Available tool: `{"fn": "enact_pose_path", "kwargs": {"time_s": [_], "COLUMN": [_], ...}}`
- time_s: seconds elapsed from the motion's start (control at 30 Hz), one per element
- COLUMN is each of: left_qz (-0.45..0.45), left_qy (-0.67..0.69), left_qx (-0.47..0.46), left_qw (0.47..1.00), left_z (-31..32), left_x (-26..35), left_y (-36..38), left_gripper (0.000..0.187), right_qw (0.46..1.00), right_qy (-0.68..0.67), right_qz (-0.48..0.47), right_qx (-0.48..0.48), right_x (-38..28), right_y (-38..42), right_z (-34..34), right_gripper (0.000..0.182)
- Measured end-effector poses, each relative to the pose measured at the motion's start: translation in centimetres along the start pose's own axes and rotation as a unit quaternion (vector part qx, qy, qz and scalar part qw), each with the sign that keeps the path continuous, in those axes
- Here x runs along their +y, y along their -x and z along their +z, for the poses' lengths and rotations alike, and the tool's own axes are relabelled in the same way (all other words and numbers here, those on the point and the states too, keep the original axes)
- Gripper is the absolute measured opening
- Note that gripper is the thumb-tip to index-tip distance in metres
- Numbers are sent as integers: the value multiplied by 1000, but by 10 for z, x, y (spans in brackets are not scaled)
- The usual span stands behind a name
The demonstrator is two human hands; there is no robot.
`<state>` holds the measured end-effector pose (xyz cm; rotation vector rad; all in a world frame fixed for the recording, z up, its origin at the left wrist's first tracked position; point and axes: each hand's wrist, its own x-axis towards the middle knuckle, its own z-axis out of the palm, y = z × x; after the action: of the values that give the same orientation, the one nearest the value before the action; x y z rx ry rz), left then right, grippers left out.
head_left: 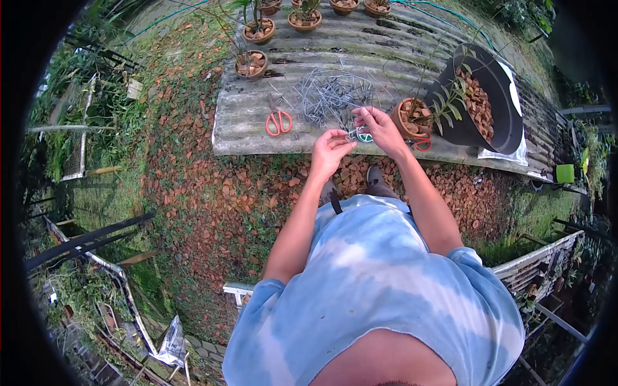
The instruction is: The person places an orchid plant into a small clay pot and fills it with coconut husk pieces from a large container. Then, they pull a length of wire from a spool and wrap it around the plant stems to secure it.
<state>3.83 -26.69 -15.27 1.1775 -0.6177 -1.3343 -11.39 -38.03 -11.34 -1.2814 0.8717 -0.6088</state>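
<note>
My left hand (331, 154) is closed in a pinch at the table's near edge, with a bent piece of thin metal wire (351, 134) at its fingertips. Close beside it on the right, my right hand (381, 130) also pinches, its thumb and forefinger together at what looks like the same wire. Between the hands shows a small green round thing (365, 137), too small to name. Just beyond them lies a tangled heap of grey wire pieces (331, 93). Red-handled scissors (279, 123) rest left of the heap.
A potted plant (412, 116) stands right of my hands, with another red-handled tool (423, 143) by it. Farther right, a large black pot (508, 106) lies tilted, holding brown chunks (475, 106). Several small clay pots (251, 64) line the far left of the corrugated table (241, 138).
</note>
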Motion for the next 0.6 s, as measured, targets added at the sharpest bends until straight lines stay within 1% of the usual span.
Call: {"fn": "enact_pose_path", "kwargs": {"time_s": [0.07,0.13,0.17,0.27,0.33,0.4,0.47,0.5,0.6], "left_qz": [6,15,14,25,42,72,67,64,67], "left_qy": [-2,-35,-54,-84,-96,-107,-106,-107,-111], "left_qx": [-2,1,7,19,22,21,19,18,5], "left_qw": [1000,999,998,996,994,991,992,992,992], "left_z": [5,10,13,32,42,53,68,76,102], "left_x": [-3,-7,-9,-5,-12,-23,-33,-39,-51], "left_y": [-2,-3,-3,1,2,-2,-5,-5,-8], "left_gripper": [33,35,35,33,32,32,31,31,30], "right_qw": [999,996,996,994,992,990,987,988,986], "right_qy": [-13,-12,-8,-9,-60,-88,-94,-77,-99], "right_qz": [37,73,73,80,90,101,119,119,117], "right_qx": [18,48,50,73,57,52,57,56,67], "right_x": [7,11,16,20,15,13,16,12,15], "right_y": [7,15,18,26,36,42,46,49,64], "right_z": [-6,-8,-11,-15,-24,-40,-59,-67,-94], "right_gripper": [35,35,38,36,35,33,31,32,35]}}
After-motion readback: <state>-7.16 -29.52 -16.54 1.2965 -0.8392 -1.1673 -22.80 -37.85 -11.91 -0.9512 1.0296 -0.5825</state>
